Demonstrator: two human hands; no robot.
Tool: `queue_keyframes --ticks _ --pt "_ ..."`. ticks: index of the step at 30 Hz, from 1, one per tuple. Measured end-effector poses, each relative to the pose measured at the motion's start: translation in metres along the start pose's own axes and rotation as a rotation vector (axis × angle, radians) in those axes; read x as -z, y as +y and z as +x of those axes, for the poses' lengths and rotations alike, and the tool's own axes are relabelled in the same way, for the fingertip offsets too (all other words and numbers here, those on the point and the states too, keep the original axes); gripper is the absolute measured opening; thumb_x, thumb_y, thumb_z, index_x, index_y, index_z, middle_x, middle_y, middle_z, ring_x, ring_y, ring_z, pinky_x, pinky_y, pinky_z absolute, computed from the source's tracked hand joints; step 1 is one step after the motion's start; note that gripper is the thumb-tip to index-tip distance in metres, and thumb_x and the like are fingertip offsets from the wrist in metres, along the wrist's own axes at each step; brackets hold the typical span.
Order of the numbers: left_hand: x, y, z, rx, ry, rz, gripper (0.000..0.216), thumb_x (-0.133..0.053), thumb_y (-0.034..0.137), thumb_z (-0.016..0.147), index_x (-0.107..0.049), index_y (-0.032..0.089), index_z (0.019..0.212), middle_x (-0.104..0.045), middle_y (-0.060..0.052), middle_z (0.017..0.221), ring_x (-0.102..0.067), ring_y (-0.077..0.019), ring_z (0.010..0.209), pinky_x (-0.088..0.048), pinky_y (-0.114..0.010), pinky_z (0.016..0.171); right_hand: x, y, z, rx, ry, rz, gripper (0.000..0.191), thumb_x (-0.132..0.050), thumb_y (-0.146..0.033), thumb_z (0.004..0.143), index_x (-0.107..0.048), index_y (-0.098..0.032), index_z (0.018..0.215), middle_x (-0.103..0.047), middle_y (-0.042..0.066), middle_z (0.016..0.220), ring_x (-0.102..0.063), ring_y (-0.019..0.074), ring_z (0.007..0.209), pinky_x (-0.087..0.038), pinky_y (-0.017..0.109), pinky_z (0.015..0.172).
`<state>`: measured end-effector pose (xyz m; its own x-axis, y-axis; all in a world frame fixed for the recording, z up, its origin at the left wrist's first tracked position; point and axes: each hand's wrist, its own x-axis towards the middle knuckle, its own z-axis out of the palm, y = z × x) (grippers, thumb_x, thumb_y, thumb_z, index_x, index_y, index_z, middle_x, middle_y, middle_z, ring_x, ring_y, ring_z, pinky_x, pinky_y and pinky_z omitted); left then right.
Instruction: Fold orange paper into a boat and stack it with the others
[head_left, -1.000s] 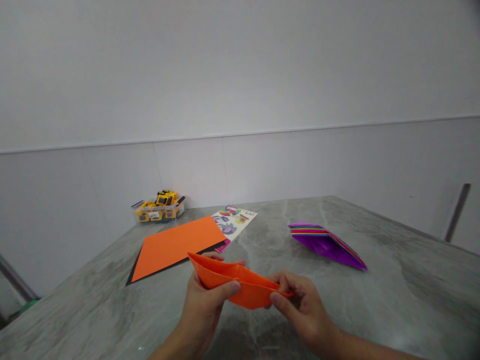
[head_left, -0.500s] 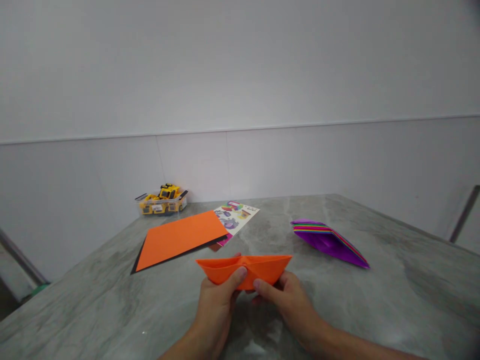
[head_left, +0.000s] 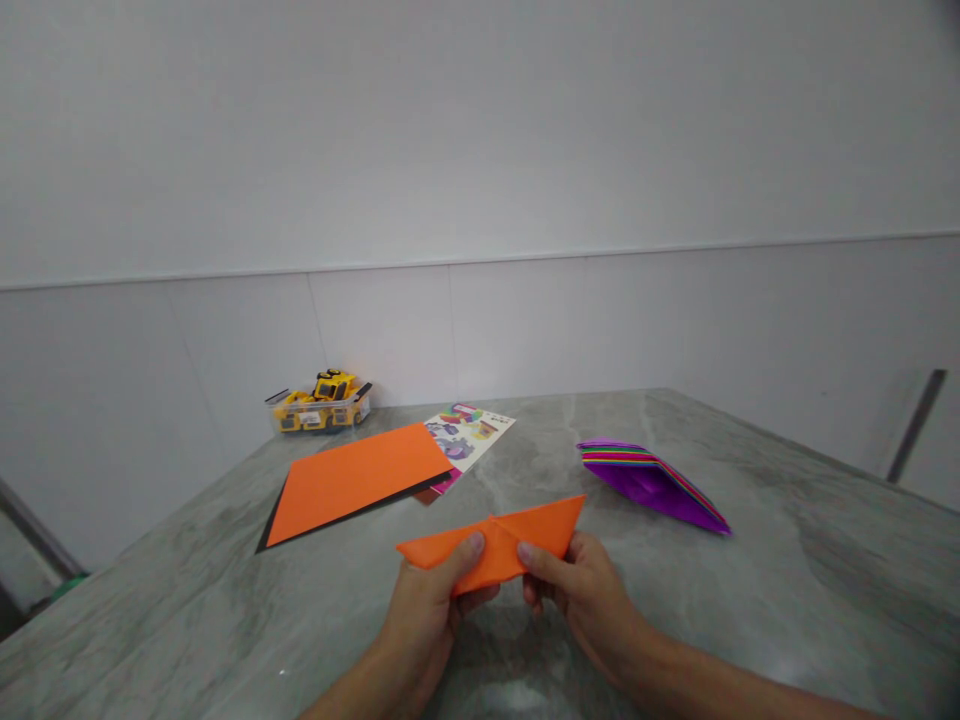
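Hands, left (head_left: 427, 610) and right (head_left: 581, 590), pinch folded orange paper (head_left: 495, 545) above table (head_left: 787, 600).

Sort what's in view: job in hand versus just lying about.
In hand: folded orange paper piece, held by left hand and right hand.
Lying about: flat orange paper sheet, colourful printed sheet, folded purple striped paper, yellow toy truck.
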<state>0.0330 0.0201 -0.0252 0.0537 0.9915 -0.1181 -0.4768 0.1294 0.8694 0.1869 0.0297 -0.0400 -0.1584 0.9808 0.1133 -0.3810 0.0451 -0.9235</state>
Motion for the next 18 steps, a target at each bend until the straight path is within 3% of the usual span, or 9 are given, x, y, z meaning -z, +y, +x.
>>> queue_keyframes --ticks 3,6,9,11,12,14,18 --pt "0.007 0.01 0.002 0.092 -0.073 -0.074 0.024 -0.069 0.025 0.078 -0.07 0.008 0.095 -0.074 -0.015 0.098 -0.07 -0.0238 0.08 -0.058 -0.034 0.07 0.006 -0.002 0.006 -0.036 0.06 -0.008 0.032 -0.077 -0.039 0.065 -0.061 -0.012 0.068 -0.056 -0.001 0.054 -0.046 0.0078 0.044 -0.036 0.019 0.041" --pt "0.018 0.029 0.006 0.327 -0.301 -0.133 0.051 -0.056 0.048 0.084 -0.07 0.0 0.097 -0.072 -0.024 0.094 -0.071 -0.031 0.08 -0.055 -0.042 0.076 0.014 -0.006 0.01 -0.145 0.036 -0.028 0.029 -0.072 -0.038 0.064 -0.061 -0.012 0.071 -0.056 -0.002 0.057 -0.04 0.0046 0.04 -0.028 0.016 0.037" --pt "0.023 0.037 0.005 0.511 -0.463 -0.011 0.062 -0.051 0.059 0.083 -0.071 0.001 0.09 -0.072 -0.024 0.087 -0.071 -0.0299 0.075 -0.056 -0.039 0.065 0.017 -0.007 0.01 -0.2 -0.047 -0.066 0.026 -0.07 -0.034 0.059 -0.063 -0.01 0.067 -0.054 -0.002 0.053 -0.036 0.0032 0.036 -0.022 0.016 0.035" --pt "0.02 0.03 0.002 0.468 -0.404 0.12 0.042 -0.064 0.049 0.08 -0.073 0.007 0.078 -0.073 -0.016 0.075 -0.069 -0.0196 0.063 -0.052 -0.025 0.059 0.015 -0.006 0.007 -0.192 -0.127 -0.133 0.024 -0.07 -0.032 0.056 -0.062 -0.009 0.061 -0.051 -0.002 0.048 -0.034 0.0031 0.034 -0.021 0.017 0.033" --pt "0.016 0.024 -0.001 0.397 -0.366 0.212 0.033 -0.07 0.044 0.076 -0.072 0.011 0.073 -0.073 -0.012 0.07 -0.066 -0.0173 0.057 -0.049 -0.022 0.054 0.013 -0.005 0.005 -0.185 -0.157 -0.178 0.023 -0.069 -0.032 0.056 -0.06 -0.01 0.058 -0.049 -0.003 0.046 -0.033 0.0031 0.033 -0.021 0.017 0.033" --pt "0.008 0.011 -0.005 0.291 -0.362 0.376 0.037 -0.069 0.049 0.075 -0.071 0.014 0.065 -0.07 -0.008 0.059 -0.061 -0.018 0.048 -0.045 -0.025 0.048 0.008 -0.003 0.001 -0.196 -0.179 -0.28 0.025 -0.065 -0.036 0.06 -0.057 -0.013 0.057 -0.046 -0.005 0.043 -0.033 0.0037 0.032 -0.022 0.017 0.032" --pt "-0.003 -0.001 -0.01 -0.069 -0.421 0.456 0.044 -0.056 0.047 0.085 -0.069 0.017 0.056 -0.067 -0.006 0.056 -0.064 -0.0221 0.062 -0.047 -0.028 0.065 -0.001 0.003 -0.003 -0.276 -0.157 -0.421 0.04 -0.055 -0.053 0.072 -0.052 -0.017 0.055 -0.044 -0.005 0.039 -0.034 0.0059 0.03 -0.022 0.018 0.03"
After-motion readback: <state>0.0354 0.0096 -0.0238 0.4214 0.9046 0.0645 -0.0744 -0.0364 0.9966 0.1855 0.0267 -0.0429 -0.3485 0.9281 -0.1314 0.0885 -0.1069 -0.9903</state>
